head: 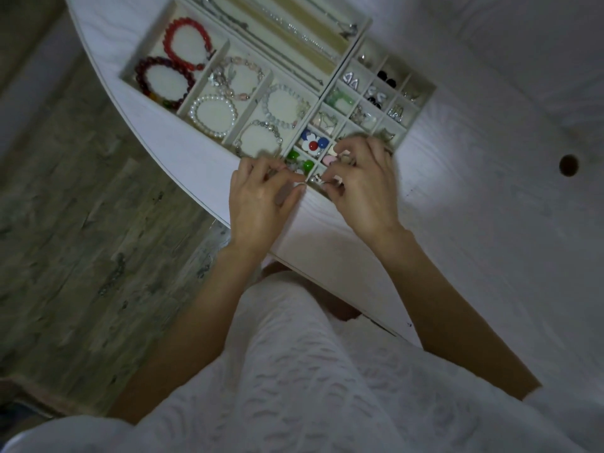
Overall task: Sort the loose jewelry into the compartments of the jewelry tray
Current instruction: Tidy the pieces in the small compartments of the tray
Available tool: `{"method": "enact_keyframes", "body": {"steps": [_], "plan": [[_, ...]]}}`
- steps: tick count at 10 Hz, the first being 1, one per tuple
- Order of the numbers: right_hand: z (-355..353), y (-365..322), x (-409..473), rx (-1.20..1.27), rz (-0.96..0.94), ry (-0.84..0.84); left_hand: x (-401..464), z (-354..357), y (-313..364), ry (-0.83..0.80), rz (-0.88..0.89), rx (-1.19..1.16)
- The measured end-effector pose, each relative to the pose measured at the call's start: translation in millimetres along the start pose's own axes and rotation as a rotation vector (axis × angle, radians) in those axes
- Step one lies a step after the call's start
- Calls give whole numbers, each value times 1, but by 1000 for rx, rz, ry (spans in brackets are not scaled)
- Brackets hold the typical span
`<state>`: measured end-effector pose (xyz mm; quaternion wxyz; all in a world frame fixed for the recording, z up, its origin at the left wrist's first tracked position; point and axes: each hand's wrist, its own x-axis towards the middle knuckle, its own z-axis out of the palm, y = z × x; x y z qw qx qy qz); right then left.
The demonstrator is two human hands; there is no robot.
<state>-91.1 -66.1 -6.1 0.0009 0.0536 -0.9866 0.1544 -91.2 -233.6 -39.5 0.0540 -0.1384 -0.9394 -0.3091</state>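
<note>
White textured garment: nearest, lower frame, both bare forearms reaching out over it.

Left hand (pixel 261 194): at the near corner of the jewelry tray (pixel 330 80), fingers curled, thumb and forefinger pinched together; whether they hold a piece cannot be told.

Right hand (pixel 362 181): just right of the left, over the nearest small compartments, fingers curled around small pale pieces (pixel 330 182), blurred, kind unclear.

White counter (pixel 490 223): carries the tray at its left edge; a round hole (pixel 569 165) lies well to the right.

Small compartments, near: green beads (pixel 299 160); a white flower piece with red and blue beads (pixel 313 142).

Long compartments, left: clear and silver bead bracelets (pixel 273 120); pearl bracelet (pixel 214 115) with a pink crystal one (pixel 242 78); farthest left, dark red bracelet (pixel 163 80) and bright red bracelet (pixel 187 41).

Small compartments, far right: earrings, black studs (pixel 386 78) among them.

Far end: chain necklaces (pixel 294 31) lying lengthwise.

Wood-pattern floor (pixel 81 223): left.
</note>
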Motion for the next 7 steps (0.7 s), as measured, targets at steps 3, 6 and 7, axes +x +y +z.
{"method": "enact_keyframes", "body": {"steps": [3,6,7], "plan": [[-4,-6,3,-79,78,-82,0,-1,0,-15,6,10],[-13,-5,-1,-55,92,-53,-2,-4,1,-5,21,4],[-24,-1,-3,4,126,-9,-4,-11,4,-4,35,-32]]}}
